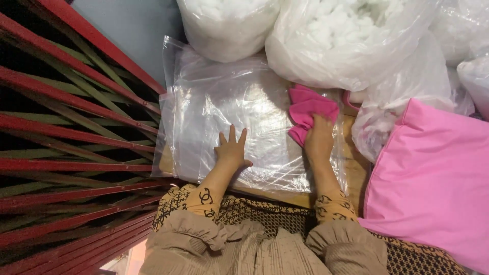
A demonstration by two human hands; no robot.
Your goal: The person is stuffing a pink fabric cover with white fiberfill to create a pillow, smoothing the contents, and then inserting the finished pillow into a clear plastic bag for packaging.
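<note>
Nearest, patterned sleeves lead out to both hands on a stack of clear, flat plastic bags (254, 109). The left hand (232, 151) lies open, fingers spread, pressing the plastic flat; the right hand (319, 138) is clenched around a crumpled magenta cloth (307, 113) at the stack's right edge. By my judgement this is a smoothing or packing step, and easing the cloth into a bag would call for lifting one layer. The stack rests on a low wooden board (356, 175). A pink pillow (433, 178) lies right, red metal bars (66, 153) left, big clear sacks of white stuffing (346, 40) far.
</note>
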